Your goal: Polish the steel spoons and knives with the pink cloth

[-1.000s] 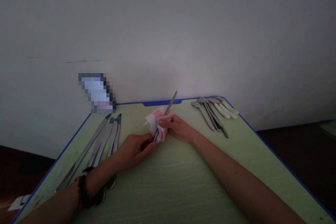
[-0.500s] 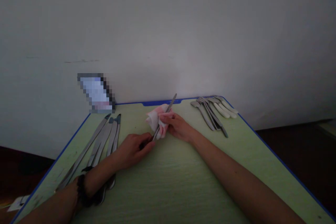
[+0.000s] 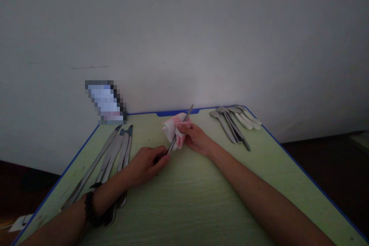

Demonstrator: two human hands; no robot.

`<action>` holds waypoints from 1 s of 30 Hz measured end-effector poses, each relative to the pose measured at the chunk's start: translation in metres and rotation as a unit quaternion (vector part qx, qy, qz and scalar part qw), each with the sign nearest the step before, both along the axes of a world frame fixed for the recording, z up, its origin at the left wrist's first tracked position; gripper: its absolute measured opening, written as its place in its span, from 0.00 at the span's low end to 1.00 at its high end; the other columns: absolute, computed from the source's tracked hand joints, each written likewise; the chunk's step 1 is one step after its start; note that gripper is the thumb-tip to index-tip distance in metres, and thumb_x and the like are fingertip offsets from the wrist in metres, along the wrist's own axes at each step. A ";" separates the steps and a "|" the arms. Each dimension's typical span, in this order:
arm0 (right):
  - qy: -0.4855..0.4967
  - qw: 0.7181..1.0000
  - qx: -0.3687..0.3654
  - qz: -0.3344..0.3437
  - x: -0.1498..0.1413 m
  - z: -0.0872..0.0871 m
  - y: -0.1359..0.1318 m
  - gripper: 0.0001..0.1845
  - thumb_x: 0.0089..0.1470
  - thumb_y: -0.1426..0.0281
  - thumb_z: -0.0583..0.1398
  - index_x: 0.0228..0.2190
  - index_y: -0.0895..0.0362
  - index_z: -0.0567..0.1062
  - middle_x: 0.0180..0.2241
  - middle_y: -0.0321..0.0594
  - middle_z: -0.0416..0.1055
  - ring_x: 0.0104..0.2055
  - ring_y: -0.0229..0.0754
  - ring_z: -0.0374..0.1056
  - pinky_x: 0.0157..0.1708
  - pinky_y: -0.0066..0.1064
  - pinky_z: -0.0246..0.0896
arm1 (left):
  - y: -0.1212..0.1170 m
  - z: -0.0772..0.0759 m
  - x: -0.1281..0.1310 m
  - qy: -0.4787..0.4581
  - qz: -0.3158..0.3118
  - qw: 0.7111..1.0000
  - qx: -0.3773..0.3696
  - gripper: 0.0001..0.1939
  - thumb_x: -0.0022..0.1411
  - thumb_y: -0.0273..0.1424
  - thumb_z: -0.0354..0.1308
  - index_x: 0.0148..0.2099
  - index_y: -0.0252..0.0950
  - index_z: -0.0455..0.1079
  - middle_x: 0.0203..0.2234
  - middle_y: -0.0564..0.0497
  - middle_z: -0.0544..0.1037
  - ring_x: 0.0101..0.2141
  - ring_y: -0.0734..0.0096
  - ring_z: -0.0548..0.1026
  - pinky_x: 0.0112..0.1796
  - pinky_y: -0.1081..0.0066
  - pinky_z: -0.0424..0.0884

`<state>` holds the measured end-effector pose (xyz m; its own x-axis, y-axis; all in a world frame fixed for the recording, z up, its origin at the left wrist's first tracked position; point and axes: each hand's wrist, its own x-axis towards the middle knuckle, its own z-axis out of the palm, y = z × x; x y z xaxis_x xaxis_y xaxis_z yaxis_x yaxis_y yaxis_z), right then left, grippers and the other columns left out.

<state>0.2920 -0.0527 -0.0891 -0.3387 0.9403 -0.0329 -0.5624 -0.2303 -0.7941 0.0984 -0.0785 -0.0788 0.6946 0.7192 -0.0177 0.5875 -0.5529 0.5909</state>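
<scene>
My left hand (image 3: 151,163) is closed around the lower end of a silver table knife (image 3: 189,111), which slants up and away to the right. A crumpled pink-and-white cloth (image 3: 170,128) is wrapped about the knife's middle. Pinching the cloth against the knife is my right hand (image 3: 197,138), thumb on top. The knife's far tip sticks out beyond the cloth. Several table knives (image 3: 111,157) lie to the left, partly covered by my left forearm.
At the back right, several spoons and other cutlery (image 3: 230,127) lie together, some with white handles (image 3: 245,120). A blurred phone-like screen (image 3: 105,102) leans on the wall at the back left. The green table (image 3: 184,203) has a blue edge against the wall.
The cloth and the knife tip have shifted very slightly, with a small movement of my right hand. My left hand keeps its hold on the knife.
</scene>
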 end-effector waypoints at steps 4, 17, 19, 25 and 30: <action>0.027 0.999 0.001 -0.044 0.000 -0.002 0.004 0.14 0.38 0.62 0.69 0.25 0.59 0.75 0.23 0.34 0.71 0.27 0.33 0.64 0.31 0.25 0.61 | 0.001 0.000 -0.001 0.004 -0.007 1.000 0.000 0.16 0.64 0.38 0.42 0.26 0.37 0.55 0.17 0.59 0.57 0.19 0.78 0.59 0.24 0.76 0.52; -0.011 1.000 0.002 -0.024 -0.001 -0.001 0.000 0.17 0.36 0.61 0.69 0.25 0.59 0.74 0.23 0.34 0.71 0.26 0.33 0.64 0.29 0.25 0.60 | 0.000 0.003 0.002 0.021 -0.002 1.000 0.012 0.15 0.62 0.38 0.41 0.25 0.37 0.53 0.16 0.59 0.56 0.19 0.77 0.58 0.24 0.75 0.52; 0.011 0.998 -0.002 -0.058 -0.001 -0.002 0.003 0.17 0.36 0.60 0.69 0.25 0.58 0.74 0.22 0.33 0.71 0.25 0.33 0.63 0.28 0.25 0.60 | 0.000 0.003 0.002 0.026 -0.004 1.000 0.015 0.15 0.63 0.37 0.41 0.25 0.37 0.53 0.17 0.59 0.56 0.19 0.77 0.59 0.24 0.75 0.52; -0.053 0.997 0.031 0.044 0.001 0.002 -0.003 0.16 0.38 0.59 0.68 0.24 0.59 0.74 0.20 0.34 0.70 0.21 0.33 0.62 0.24 0.25 0.58 | 0.000 -0.001 0.000 0.020 -0.012 1.000 0.021 0.16 0.63 0.38 0.43 0.24 0.37 0.53 0.16 0.59 0.57 0.19 0.78 0.58 0.24 0.75 0.51; -0.043 0.998 0.017 0.037 0.000 0.003 -0.004 0.17 0.37 0.61 0.69 0.25 0.60 0.75 0.23 0.34 0.72 0.25 0.33 0.64 0.27 0.25 0.60 | 0.000 -0.002 0.000 0.012 -0.003 1.000 0.018 0.17 0.63 0.37 0.43 0.24 0.37 0.54 0.16 0.60 0.56 0.18 0.78 0.57 0.23 0.76 0.50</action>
<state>0.2920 -0.0566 -0.0864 -0.4050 0.9137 -0.0330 -0.4746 -0.2409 -0.8466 0.0986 -0.0784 -0.0806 0.6983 0.7157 -0.0093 0.5986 -0.5768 0.5559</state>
